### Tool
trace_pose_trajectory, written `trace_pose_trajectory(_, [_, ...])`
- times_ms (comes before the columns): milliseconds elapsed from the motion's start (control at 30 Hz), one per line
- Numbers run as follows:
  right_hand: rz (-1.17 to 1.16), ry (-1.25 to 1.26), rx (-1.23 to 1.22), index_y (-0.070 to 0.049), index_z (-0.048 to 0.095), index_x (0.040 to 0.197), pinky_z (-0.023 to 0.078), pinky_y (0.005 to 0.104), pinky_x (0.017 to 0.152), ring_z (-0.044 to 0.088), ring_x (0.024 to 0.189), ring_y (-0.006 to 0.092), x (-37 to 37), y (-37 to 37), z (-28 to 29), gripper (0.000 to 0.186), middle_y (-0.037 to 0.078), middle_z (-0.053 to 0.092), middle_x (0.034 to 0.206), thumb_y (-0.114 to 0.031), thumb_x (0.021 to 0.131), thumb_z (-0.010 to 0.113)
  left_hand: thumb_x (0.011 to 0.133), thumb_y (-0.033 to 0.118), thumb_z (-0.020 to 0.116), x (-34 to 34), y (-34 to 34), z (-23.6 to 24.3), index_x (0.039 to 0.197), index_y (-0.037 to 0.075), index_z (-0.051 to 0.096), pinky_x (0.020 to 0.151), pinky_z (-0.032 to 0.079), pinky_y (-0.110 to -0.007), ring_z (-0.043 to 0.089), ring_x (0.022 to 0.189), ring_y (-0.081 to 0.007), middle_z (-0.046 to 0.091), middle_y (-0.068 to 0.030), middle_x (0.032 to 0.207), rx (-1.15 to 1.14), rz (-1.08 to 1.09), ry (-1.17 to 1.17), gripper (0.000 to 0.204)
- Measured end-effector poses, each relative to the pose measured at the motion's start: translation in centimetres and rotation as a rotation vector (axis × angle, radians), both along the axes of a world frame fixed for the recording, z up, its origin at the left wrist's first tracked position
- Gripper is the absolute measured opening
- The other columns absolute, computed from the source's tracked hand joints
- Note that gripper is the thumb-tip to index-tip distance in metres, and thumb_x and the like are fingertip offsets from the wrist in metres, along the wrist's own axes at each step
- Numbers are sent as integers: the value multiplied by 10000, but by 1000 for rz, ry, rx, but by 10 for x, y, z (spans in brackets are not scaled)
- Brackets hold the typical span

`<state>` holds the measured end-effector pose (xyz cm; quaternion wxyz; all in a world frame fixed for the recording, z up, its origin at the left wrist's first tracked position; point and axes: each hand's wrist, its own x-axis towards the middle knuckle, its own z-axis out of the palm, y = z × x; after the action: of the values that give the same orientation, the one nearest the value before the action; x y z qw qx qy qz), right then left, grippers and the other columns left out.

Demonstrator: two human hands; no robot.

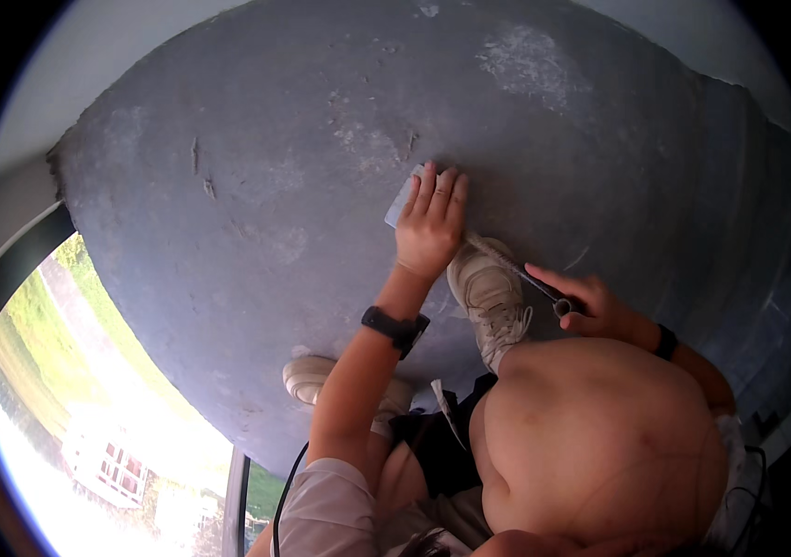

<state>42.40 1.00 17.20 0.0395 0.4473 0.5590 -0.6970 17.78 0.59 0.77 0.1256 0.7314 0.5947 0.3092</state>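
Note:
My left hand (pixel 432 223) reaches down to the grey floor with its fingers laid over a pale, flat, straight-edged piece (pixel 399 206). Most of that piece is hidden under the fingers, so its kind is unclear. Beside my right knee, my right hand (pixel 595 302) is closed around a slim tool (pixel 533 281), its index finger stretched along it. The tool has a dark shaft, a round hollow end near the palm and a lighter, rough-looking far end. That far end lies over my right shoe, close to the left wrist.
The bare grey floor (pixel 256 121) has pale worn patches and small bits of debris (pixel 209 189). My beige right shoe (pixel 488 292) stands between the hands, the left shoe (pixel 307 379) farther left. A large window (pixel 89 371) is at lower left; pale walls edge the floor.

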Motion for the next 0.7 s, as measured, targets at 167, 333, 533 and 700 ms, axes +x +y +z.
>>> trace_pose_trajectory(167, [45,-45,-16,-58,408,1541,490,283,665,593,688,124,-12,8,4,777,174,718,985,-451,932,688,788,43,624,-2,6,-3,1159,63,696,1000,547,-451,653,1203,-329,695,-92,1194,20,26,-3,378])
trace_pose_trajectory(333, [67,-64,45,-54,409,1537,492,304,652,580,647,162,-23,14,13,752,183,716,986,-418,937,678,818,66,615,-3,8,-1,1170,34,682,998,540,-484,643,1209,-362,681,-120,1197,2,12,-31,360])
trace_pose_trajectory(533, [117,-127,-4,-54,412,1535,482,326,629,559,596,187,-32,27,25,755,170,693,856,-443,941,667,806,61,619,-4,9,-2,1167,36,682,994,544,-483,645,1202,-366,682,-121,1186,2,33,-50,367])
trace_pose_trajectory(700, [73,-44,35,-49,429,1526,452,316,596,515,575,158,-26,24,22,782,107,591,676,-549,958,625,808,60,616,-2,9,1,1180,30,674,999,540,-486,636,1216,-369,678,-122,1188,-5,27,-47,378])
